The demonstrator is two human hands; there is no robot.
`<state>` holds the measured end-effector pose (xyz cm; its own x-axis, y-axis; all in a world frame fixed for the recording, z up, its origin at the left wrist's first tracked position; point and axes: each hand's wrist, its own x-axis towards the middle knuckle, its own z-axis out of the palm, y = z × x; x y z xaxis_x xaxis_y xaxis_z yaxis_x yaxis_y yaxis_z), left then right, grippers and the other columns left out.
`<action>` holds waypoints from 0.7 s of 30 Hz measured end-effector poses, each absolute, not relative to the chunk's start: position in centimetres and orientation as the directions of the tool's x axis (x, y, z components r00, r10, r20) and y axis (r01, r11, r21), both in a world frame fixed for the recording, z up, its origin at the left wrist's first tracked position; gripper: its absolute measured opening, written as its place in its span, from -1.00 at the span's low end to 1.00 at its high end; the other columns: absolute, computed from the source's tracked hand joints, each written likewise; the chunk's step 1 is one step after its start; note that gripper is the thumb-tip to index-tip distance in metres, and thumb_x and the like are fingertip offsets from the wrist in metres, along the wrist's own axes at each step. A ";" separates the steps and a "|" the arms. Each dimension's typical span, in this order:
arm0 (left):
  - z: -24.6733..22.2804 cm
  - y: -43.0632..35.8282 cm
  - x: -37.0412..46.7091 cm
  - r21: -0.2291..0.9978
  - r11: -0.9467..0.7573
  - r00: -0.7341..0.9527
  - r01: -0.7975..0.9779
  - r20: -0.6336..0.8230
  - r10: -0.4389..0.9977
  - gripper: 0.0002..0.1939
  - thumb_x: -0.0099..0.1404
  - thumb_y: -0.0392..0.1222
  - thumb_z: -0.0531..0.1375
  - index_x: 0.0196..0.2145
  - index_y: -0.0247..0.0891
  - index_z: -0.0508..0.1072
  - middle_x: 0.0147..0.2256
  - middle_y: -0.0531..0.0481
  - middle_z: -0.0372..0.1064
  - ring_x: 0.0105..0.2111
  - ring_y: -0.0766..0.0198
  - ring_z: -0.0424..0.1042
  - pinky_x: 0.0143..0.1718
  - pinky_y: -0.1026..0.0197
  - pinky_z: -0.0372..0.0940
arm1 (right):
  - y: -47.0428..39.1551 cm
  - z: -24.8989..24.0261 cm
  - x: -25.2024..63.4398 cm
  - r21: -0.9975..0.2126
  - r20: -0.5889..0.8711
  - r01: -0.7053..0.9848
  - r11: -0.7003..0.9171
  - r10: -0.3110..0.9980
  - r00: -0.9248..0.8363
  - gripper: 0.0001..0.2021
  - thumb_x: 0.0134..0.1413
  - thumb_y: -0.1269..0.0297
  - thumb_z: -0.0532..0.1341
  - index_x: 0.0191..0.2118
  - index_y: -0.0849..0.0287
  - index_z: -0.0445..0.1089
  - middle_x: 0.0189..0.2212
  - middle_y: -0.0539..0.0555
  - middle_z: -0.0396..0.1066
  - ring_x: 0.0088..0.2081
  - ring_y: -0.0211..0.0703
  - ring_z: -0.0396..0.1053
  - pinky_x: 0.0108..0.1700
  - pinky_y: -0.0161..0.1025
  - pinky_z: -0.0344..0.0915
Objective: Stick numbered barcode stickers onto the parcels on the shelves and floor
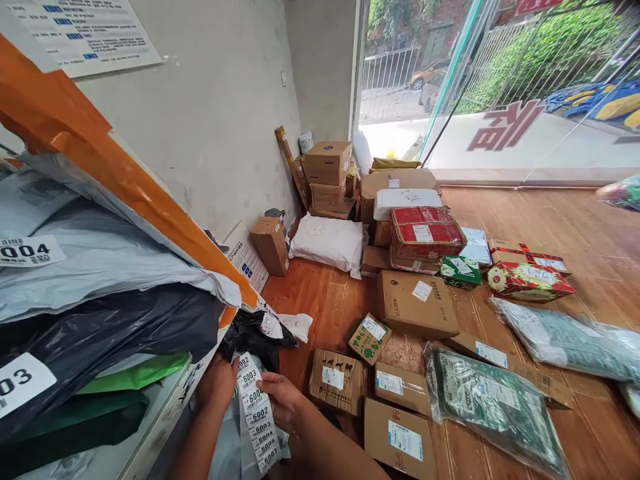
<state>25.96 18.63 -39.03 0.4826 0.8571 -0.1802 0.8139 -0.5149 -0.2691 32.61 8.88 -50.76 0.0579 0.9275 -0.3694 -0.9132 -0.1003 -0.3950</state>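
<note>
Hands on a strip of numbered labels beside a shelf of parcels

The left hand [216, 383] and right hand [281, 398] pinch a strip of numbered labels [257, 413] low beside the shelf [155, 407], which holds grey and black mailer bags [100, 293]. Cardboard boxes [417, 303] and plastic-wrapped packages [493, 403] lie spread over the wooden floor [590, 253] toward the glass door [500, 87].

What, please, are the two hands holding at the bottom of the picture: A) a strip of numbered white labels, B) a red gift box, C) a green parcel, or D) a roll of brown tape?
A: the left hand and right hand hold a strip of numbered white labels, printed with numbers such as 6002.
</note>
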 end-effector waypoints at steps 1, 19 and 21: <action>-39.1 18.6 25.9 -0.271 -0.521 0.488 0.810 -0.181 0.854 -0.51 0.36 -0.09 -0.14 -0.11 -0.47 0.44 -0.13 -0.34 0.39 -0.15 0.01 0.42 -0.18 0.13 0.25 | 8.9 -50.6 32.6 -0.402 -0.358 -0.911 -0.091 0.931 0.065 -0.51 -0.63 0.12 0.50 -0.42 0.27 0.46 -0.53 0.04 0.46 -0.48 -0.22 0.39 -0.31 -0.24 0.24; -38.0 14.3 26.5 -0.329 -0.665 0.681 0.670 -0.084 0.728 -0.63 0.29 -0.20 0.01 0.01 -0.06 0.41 0.03 -0.14 0.31 -0.02 -0.06 0.24 -0.02 -0.04 0.12 | 6.8 -52.8 36.9 -0.709 -0.370 -0.699 -0.098 0.895 0.250 -0.60 -0.42 0.16 0.46 -0.51 0.19 0.25 -0.62 -0.13 0.34 -0.57 -0.29 0.30 -0.45 -0.29 0.18; -37.3 13.5 27.7 -0.344 -0.674 0.681 0.654 -0.121 0.723 -0.70 0.25 -0.21 0.05 -0.17 -0.20 0.54 -0.09 -0.23 0.38 -0.12 -0.09 0.32 -0.10 -0.06 0.18 | 8.4 -51.9 38.1 -0.757 -0.319 -0.650 -0.070 0.907 0.273 -0.70 -0.23 0.19 0.40 -0.50 0.22 0.29 -0.63 -0.15 0.29 -0.58 -0.33 0.26 -0.45 -0.30 0.19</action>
<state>27.66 13.50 -37.34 0.6805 0.7227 -0.1207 0.6544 -0.6736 -0.3436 38.08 8.42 -51.89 0.2734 0.9075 -0.3190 -0.6499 -0.0702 -0.7568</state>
